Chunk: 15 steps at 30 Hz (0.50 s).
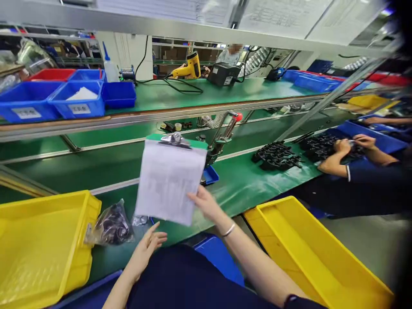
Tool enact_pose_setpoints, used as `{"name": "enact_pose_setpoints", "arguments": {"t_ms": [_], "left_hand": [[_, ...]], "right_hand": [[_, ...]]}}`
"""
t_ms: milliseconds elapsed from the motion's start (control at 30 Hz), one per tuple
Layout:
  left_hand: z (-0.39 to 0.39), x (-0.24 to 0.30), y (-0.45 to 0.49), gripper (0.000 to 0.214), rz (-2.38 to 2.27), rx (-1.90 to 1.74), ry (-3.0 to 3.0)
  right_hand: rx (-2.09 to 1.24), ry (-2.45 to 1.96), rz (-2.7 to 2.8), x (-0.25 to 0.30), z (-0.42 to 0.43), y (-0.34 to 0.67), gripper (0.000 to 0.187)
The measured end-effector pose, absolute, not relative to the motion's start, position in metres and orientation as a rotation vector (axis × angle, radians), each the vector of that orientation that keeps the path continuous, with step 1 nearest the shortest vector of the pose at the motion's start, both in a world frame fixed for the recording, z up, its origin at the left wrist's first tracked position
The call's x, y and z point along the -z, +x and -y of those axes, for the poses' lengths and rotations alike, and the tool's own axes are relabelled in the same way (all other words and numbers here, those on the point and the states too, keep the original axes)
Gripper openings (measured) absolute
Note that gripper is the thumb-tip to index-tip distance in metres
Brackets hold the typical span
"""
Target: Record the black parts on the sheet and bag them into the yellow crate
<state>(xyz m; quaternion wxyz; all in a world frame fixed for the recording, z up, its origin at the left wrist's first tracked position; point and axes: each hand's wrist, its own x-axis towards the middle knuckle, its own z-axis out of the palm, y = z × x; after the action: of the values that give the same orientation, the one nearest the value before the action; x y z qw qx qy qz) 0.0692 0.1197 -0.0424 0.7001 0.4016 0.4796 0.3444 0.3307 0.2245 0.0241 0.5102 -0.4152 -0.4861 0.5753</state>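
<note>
My right hand [206,204] grips the right edge of a clipboard [170,180], its thumb on top of the white sheets. A metal clip shows at the top, with a strip of green board around it. The print on the paper is too blurred to read. Below the clipboard's lower left corner, my left hand [150,241] is held with fingers apart and nothing in it. Left of that hand lies a clear plastic bag [114,225] with dark parts inside. Behind the clipboard stands a hand press [222,137] with a red knob.
Yellow bins stand at left [41,240] and right [309,249]. Black parts [276,155] are heaped on the green bench, near a co-worker's hands [352,146]. The upper shelf holds blue trays [77,101] and a yellow heat gun [188,68].
</note>
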Motion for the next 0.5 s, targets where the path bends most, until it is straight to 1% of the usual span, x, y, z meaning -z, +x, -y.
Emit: {"name": "enact_pose_setpoints", "arguments": {"t_ms": [100,167,233,300,367,433,467,500], "left_hand": [[-0.087,0.074,0.059,0.07,-1.057,-0.627,1.03],[-0.064,0.1,0.055,0.071,-1.106,-0.52,1.099],[-0.044,0.126,0.054,0.065,-1.175,-0.389,1.194],[-0.029,0.15,0.056,0.06,-1.253,-0.297,1.254],[-0.017,0.174,0.061,0.057,-1.317,-0.263,1.24],[-0.008,0.2,0.07,0.051,-1.364,-0.253,1.185],[-0.004,0.215,0.076,0.048,-1.391,-0.25,1.149],[-0.002,0.231,0.085,0.043,-1.423,-0.249,1.103]], "right_hand": [[-1.23,-1.364,1.363,-0.041,-0.227,0.407,0.047],[-1.26,-1.49,1.442,-0.05,-0.23,0.44,0.042],[-1.355,-1.617,1.613,-0.049,-0.235,0.457,0.042],[-1.426,-1.725,1.838,-0.037,-0.246,0.463,0.039],[-1.414,-1.781,2.05,-0.015,-0.263,0.464,0.027],[-1.302,-1.785,2.222,0.013,-0.285,0.46,0.011],[-1.212,-1.775,2.313,0.027,-0.295,0.456,0.005],[-1.111,-1.752,2.395,0.042,-0.304,0.452,0.006]]}}
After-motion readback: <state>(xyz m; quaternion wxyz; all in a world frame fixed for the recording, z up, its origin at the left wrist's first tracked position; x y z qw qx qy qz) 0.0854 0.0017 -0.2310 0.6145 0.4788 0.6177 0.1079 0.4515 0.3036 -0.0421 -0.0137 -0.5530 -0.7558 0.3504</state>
